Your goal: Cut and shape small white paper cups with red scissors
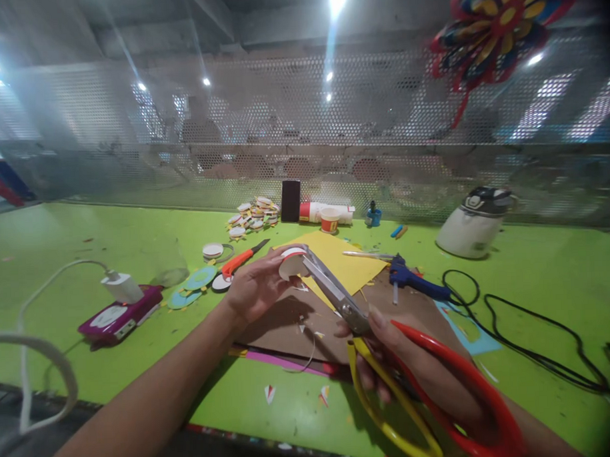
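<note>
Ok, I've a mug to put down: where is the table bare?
Widest is the green tabletop at far left, behind the purple power strip, with just small specks. Another patch lies between the kettle and the black cord. Around the brown board it is crowded: yellow paper, glue gun, left hand, right hand with scissors.

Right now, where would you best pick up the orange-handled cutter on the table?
Probably by its orange handle, from above and the left: the dark blade points away and rightward, and the person's left hand is close by on the right.
</note>
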`<move>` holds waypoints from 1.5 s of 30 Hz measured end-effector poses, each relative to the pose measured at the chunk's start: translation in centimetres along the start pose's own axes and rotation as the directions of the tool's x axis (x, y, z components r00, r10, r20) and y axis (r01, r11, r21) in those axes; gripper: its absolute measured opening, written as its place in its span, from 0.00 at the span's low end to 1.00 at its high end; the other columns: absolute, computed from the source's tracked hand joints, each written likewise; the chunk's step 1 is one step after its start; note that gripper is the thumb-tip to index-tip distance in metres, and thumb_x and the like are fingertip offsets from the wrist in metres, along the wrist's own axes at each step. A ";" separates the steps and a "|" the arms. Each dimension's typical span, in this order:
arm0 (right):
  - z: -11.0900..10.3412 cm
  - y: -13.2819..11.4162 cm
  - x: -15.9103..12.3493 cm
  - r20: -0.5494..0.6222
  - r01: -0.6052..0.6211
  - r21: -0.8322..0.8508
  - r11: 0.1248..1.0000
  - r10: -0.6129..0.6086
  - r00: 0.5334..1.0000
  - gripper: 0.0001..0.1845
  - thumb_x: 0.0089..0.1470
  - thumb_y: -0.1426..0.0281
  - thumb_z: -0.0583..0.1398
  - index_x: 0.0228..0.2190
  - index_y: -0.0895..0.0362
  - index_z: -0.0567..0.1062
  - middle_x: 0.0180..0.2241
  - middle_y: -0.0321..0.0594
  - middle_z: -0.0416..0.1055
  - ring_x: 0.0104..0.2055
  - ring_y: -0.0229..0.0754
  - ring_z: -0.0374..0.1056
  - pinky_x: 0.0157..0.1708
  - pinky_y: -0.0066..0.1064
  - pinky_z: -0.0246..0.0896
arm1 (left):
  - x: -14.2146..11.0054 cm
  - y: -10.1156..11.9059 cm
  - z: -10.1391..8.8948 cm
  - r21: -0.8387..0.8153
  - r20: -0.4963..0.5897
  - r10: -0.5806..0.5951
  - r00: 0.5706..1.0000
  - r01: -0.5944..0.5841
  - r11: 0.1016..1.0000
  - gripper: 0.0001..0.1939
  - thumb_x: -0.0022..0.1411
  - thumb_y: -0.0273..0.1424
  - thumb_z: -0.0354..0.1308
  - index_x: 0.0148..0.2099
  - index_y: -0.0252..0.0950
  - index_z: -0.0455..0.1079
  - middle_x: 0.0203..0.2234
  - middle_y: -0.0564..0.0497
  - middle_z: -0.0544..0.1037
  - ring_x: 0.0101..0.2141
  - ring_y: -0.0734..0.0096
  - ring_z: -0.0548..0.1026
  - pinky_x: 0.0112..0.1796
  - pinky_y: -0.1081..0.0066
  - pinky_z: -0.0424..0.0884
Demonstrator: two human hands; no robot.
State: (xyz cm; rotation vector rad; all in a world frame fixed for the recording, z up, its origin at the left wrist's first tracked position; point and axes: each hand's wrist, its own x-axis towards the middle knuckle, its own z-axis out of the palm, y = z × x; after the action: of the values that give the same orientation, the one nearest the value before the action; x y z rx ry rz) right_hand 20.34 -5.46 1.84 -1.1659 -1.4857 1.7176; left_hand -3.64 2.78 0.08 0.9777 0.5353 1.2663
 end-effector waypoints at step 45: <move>0.1 0.2 0.2 -0.012 0.000 0.046 0.999 0.000 1.000 0.39 0.51 0.37 0.55 0.41 0.61 0.75 0.18 0.33 0.70 0.17 0.30 0.63 0.17 0.19 0.56 | 0.0 -0.2 0.1 0.029 0.009 0.042 0.999 -0.042 0.999 0.17 0.62 0.28 0.53 0.49 0.30 0.77 0.47 0.39 0.79 0.47 0.53 0.75 0.44 0.61 0.72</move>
State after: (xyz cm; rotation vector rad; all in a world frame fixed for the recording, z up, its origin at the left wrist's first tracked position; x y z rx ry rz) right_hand 20.16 -5.42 1.62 -1.1508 -1.4315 1.7324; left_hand -3.47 2.74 0.01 1.0226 0.5302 1.2942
